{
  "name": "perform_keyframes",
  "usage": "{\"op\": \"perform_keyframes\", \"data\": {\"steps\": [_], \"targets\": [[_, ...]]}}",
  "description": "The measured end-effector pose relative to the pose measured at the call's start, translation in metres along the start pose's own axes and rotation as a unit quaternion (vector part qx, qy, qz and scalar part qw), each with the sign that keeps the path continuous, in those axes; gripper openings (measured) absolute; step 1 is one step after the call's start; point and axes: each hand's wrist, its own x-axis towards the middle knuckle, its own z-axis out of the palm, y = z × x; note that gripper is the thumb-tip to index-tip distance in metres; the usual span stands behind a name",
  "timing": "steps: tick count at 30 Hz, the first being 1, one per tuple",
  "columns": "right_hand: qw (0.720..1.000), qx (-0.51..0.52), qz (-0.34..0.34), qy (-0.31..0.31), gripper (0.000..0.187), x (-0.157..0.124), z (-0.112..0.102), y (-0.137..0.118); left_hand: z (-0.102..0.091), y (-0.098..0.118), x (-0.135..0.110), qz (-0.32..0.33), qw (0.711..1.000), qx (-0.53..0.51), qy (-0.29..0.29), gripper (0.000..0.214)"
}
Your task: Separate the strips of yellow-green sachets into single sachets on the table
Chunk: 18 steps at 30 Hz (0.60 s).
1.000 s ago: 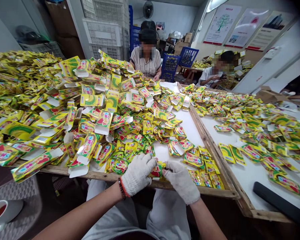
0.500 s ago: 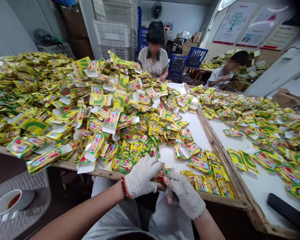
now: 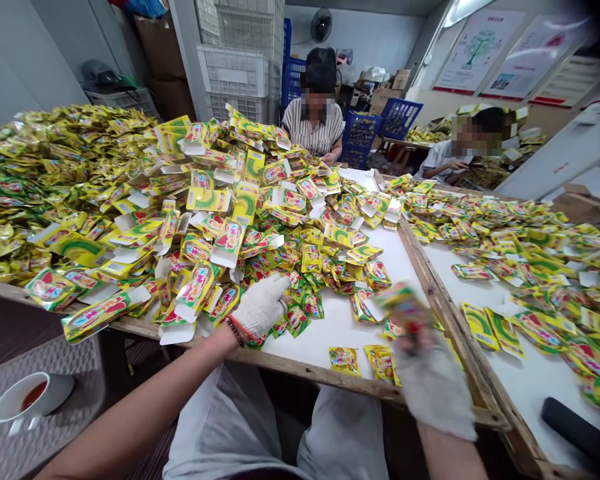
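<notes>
A large heap of yellow, green and red printed foil sachets and card packets (image 3: 220,200) covers most of the white-topped table (image 3: 330,327). My left hand (image 3: 263,307), in a white knit glove, rests at the heap's near edge, touching the sachets, with nothing visible in it. My right hand (image 3: 433,390), also gloved and blurred by motion, is raised above the table's front corner. It grips a printed packet (image 3: 405,308). Two loose yellow sachets (image 3: 344,360) lie on the bare white top just left of that hand.
A wooden rail (image 3: 455,320) divides this table from a second white table (image 3: 525,393), also strewn with packets. A tea mug (image 3: 30,400) stands on a grey mat at lower left. Two co-workers (image 3: 315,123) sit beyond, near stacked crates (image 3: 235,73).
My hands have separated. The right hand has lifted the packet up and to the right, and the left has moved forward to the heap. The view has shifted slightly right.
</notes>
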Motion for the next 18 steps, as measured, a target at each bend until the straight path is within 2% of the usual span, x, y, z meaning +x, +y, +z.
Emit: {"op": "perform_keyframes", "data": {"steps": [1,3,4,5,7,9,10,11,13,14,15,18], "targets": [[0.995,0.027,-0.080,0.054,0.024,-0.001,-0.011,-0.008,-0.001,-0.006,0.003,-0.008,0.998,0.063,0.007,0.022],[0.951,0.021,-0.238,0.197,0.019,-0.002,-0.021,-0.016,0.001,-0.016,0.006,-0.008,0.989,0.149,-0.006,0.035],[0.934,-0.001,-0.267,0.237,0.017,-0.002,-0.019,-0.015,0.002,-0.018,0.006,-0.005,0.985,0.171,-0.011,0.040],[0.930,-0.042,-0.265,0.252,0.019,-0.001,-0.013,-0.010,0.005,-0.019,0.006,-0.004,0.983,0.183,-0.013,0.044],[0.942,-0.172,-0.201,0.205,0.025,0.008,0.011,0.007,0.008,-0.020,0.004,-0.014,0.982,0.190,-0.008,0.042],[0.928,-0.311,-0.151,0.135,0.029,0.026,0.039,0.026,0.009,-0.020,0.001,-0.025,0.980,0.199,0.001,0.034],[0.909,-0.381,-0.142,0.090,0.030,0.038,0.052,0.034,0.009,-0.021,0.000,-0.030,0.978,0.207,0.006,0.032],[0.872,-0.460,-0.157,0.059,0.029,0.051,0.064,0.040,0.009,-0.021,-0.001,-0.033,0.976,0.216,0.009,0.031],[0.768,-0.615,-0.181,-0.009,0.028,0.077,0.083,0.047,0.009,-0.022,-0.002,-0.026,0.973,0.228,0.008,0.037],[0.732,-0.655,-0.185,-0.028,0.029,0.088,0.089,0.049,0.008,-0.022,-0.002,-0.019,0.973,0.229,0.003,0.040],[0.707,-0.682,-0.183,-0.040,0.030,0.097,0.093,0.049,0.008,-0.023,-0.001,-0.010,0.974,0.227,-0.004,0.043],[0.683,-0.712,-0.161,-0.029,0.038,0.107,0.097,0.048,0.004,-0.023,0.003,0.003,0.976,0.218,-0.021,0.038]]}}
